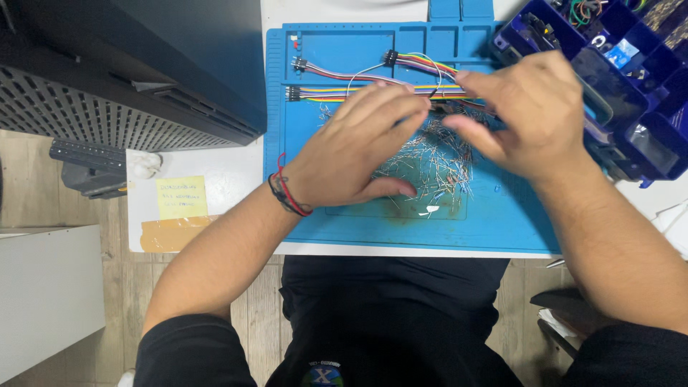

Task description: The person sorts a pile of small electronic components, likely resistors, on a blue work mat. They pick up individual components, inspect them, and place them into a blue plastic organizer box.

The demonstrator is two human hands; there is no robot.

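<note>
My left hand (358, 147) and right hand (523, 115) meet, fingertips pinched on a thin dark wire (438, 107) over the blue silicone work mat (502, 222), mid-bench. Any jerk could scatter the heap of short metal wire offcuts (437, 154) beneath. The purple plastic parts organiser (631, 86) crowds my right; the near mat edge offers room.

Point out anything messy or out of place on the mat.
A heap of loose metal pins lies scattered across the middle of the blue mat, outside its tray slots, under the left hand and right hand.
</note>
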